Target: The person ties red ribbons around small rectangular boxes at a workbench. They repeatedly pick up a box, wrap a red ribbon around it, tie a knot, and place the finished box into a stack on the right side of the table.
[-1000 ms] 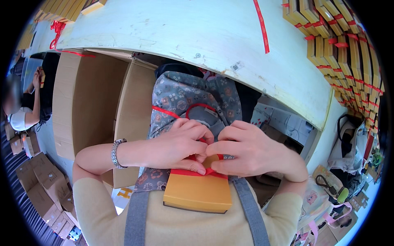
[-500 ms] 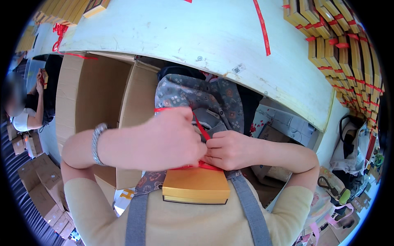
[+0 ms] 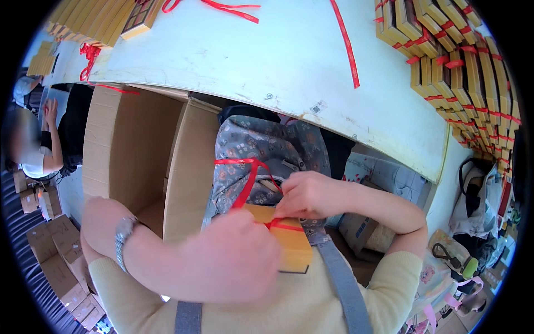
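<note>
Right hand point(image 3: 308, 195) is pinched onto the red ribbon point(image 3: 245, 189) on a gold box point(image 3: 295, 247), which sits tucked against the person's front, off the desk point(image 3: 239, 50) and below its near edge. Left hand point(image 3: 239, 256) is curled over the box's left part and blocks it from view; it's too blurry to tell if it's got hold of anything. A patterned apron point(image 3: 233, 136) is right behind that. Big open cardboard box point(image 3: 139, 150) stands beside it, at the near edge's left half.

Counts: one gold box in work, one cardboard box there, three lots of loose ribbon on the desk (far edge, left end, right half), a row of boxes point(image 3: 92, 19) at the far left corner, plus tied stacks point(image 3: 473, 100) at the right end, too many to count.

Versus half a second ago, left hand's dropped lower, uncovering more ribbon; right hand's stayed by the box.
</note>
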`<state>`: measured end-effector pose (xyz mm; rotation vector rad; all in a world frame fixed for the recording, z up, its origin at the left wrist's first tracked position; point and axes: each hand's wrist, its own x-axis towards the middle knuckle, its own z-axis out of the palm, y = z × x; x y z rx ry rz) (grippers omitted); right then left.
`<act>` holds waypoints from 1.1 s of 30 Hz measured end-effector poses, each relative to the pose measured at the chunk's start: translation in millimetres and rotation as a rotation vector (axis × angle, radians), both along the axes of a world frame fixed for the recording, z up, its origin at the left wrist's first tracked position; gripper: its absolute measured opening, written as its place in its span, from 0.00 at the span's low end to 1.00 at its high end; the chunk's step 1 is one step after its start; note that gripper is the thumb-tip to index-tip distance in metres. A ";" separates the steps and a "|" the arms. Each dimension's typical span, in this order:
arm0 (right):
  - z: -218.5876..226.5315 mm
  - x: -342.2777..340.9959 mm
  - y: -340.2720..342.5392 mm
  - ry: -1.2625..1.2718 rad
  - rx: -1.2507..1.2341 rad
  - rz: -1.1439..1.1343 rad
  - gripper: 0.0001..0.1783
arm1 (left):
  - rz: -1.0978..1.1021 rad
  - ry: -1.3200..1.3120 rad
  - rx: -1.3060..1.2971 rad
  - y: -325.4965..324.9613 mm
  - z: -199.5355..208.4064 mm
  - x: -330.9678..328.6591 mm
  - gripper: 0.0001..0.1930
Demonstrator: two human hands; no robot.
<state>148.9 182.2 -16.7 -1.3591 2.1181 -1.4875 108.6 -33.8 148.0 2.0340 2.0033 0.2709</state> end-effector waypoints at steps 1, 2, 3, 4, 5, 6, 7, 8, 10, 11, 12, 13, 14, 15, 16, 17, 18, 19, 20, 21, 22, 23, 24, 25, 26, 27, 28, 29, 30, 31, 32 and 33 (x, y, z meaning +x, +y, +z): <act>-0.9 -4.9 3.9 -0.173 0.023 -0.043 0.07 | 0.064 -0.045 0.041 -6.7 -1.2 -19.2 0.08; 2.3 -8.5 10.8 -0.273 0.002 -0.135 0.07 | 0.119 -0.077 0.081 -12.7 1.0 -40.3 0.07; 5.9 -12.3 18.9 -0.368 -0.016 -0.213 0.07 | 0.241 -0.109 0.136 -23.1 -0.1 -54.6 0.11; 10.2 -15.9 27.3 -0.462 -0.036 -0.295 0.07 | 0.358 -0.144 0.194 -36.3 -4.6 -69.5 0.15; 20.9 -24.1 38.1 -0.504 -0.054 -0.335 0.08 | 0.472 -0.201 0.179 -54.0 -7.9 -83.3 0.18; 32.3 -33.9 49.5 -0.556 -0.070 -0.371 0.08 | 0.590 -0.269 0.163 -71.0 -13.7 -94.1 0.22; 37.2 -41.3 60.3 -0.513 -0.011 -0.450 0.06 | 0.799 -0.571 0.216 -78.8 -23.2 -101.4 0.22; 56.3 -49.2 64.1 -0.648 0.016 -0.519 0.06 | 1.001 -0.875 0.268 -84.3 -33.1 -107.8 0.22; 74.9 -62.9 74.2 -0.762 0.049 -0.579 0.07 | 1.022 -1.118 0.470 -93.1 -75.5 -140.3 0.18; 80.9 -71.8 78.8 -0.744 0.094 -0.630 0.08 | 1.060 -1.149 0.465 -89.9 -92.3 -149.6 0.18; 85.2 -78.7 82.6 -0.729 0.136 -0.682 0.09 | 1.097 -1.182 0.455 -83.4 -100.6 -156.8 0.18; 90.0 -85.4 85.5 -0.713 0.176 -0.731 0.10 | 1.106 -1.261 0.435 -74.5 -103.6 -164.4 0.17; 93.4 -91.1 85.1 -0.716 0.193 -0.768 0.10 | 1.120 -1.292 0.408 -66.3 -113.5 -173.9 0.17; 97.5 -98.1 81.4 -0.718 0.208 -0.799 0.10 | 1.170 -1.297 0.414 -58.4 -123.5 -182.1 0.17; 100.3 -104.7 80.6 -0.719 0.222 -0.828 0.11 | 1.223 -1.300 0.421 -51.4 -135.0 -190.4 0.18; 96.0 -111.9 78.2 -0.645 0.257 -0.842 0.12 | 1.240 -1.233 0.405 -39.9 -137.8 -195.3 0.18; 98.1 -116.9 77.6 -0.642 0.290 -0.875 0.13 | 1.257 -1.111 0.361 -34.8 -135.8 -197.8 0.18; 100.2 -124.3 71.2 -0.639 0.324 -0.905 0.13 | 1.275 -0.988 0.319 -27.5 -132.6 -198.1 0.19; 101.6 -131.6 63.0 -0.646 0.358 -0.940 0.14 | 1.289 -0.872 0.267 -18.0 -129.8 -197.9 0.19; 96.4 -140.6 57.6 -0.618 0.364 -0.930 0.16 | 1.279 -0.798 0.192 -14.3 -128.7 -199.9 0.19; 89.5 -149.4 56.1 -0.546 0.481 -0.913 0.17 | 1.255 -0.681 0.123 -10.2 -122.5 -199.4 0.19; 79.3 -158.9 55.2 -0.473 0.594 -0.896 0.17 | 1.228 -0.564 0.052 -5.4 -110.9 -198.3 0.18; 71.0 -168.1 54.1 -0.395 0.701 -0.875 0.18 | 1.201 -0.442 -0.019 -4.5 -96.8 -197.4 0.18; 63.4 -174.4 61.0 -0.383 0.683 -0.901 0.18 | 1.203 -0.375 -0.086 -5.2 -85.3 -198.5 0.15; 73.0 -176.4 65.9 -0.365 0.781 -0.884 0.18 | 1.159 -0.418 -0.017 -14.6 -83.3 -202.2 0.15; 91.2 -176.5 69.6 -0.340 0.874 -0.865 0.18 | 1.118 -0.454 0.054 -29.7 -80.4 -206.7 0.15; 109.1 -177.3 70.5 -0.315 0.968 -0.848 0.18 | 1.073 -0.489 0.123 -40.4 -77.3 -210.3 0.15; 123.6 -177.8 70.4 -0.196 0.965 -0.870 0.20 | 1.120 -0.588 0.084 -44.2 -62.7 -212.2 0.13; 137.0 -177.0 68.8 -0.079 0.956 -0.889 0.23 | 1.097 -0.632 0.158 -46.6 -55.3 -214.8 0.12; 150.5 -176.5 65.8 0.037 0.944 -0.906 0.25 | 1.071 -0.675 0.231 -47.2 -49.4 -218.3 0.11; 170.4 -183.8 54.5 -0.106 0.863 -0.760 0.28 | 1.042 -0.716 0.301 -46.1 -40.9 -220.2 0.11; 184.7 -197.3 39.2 -0.249 0.784 -0.626 0.31 | 1.003 -0.693 0.328 -34.0 -25.0 -221.6 0.09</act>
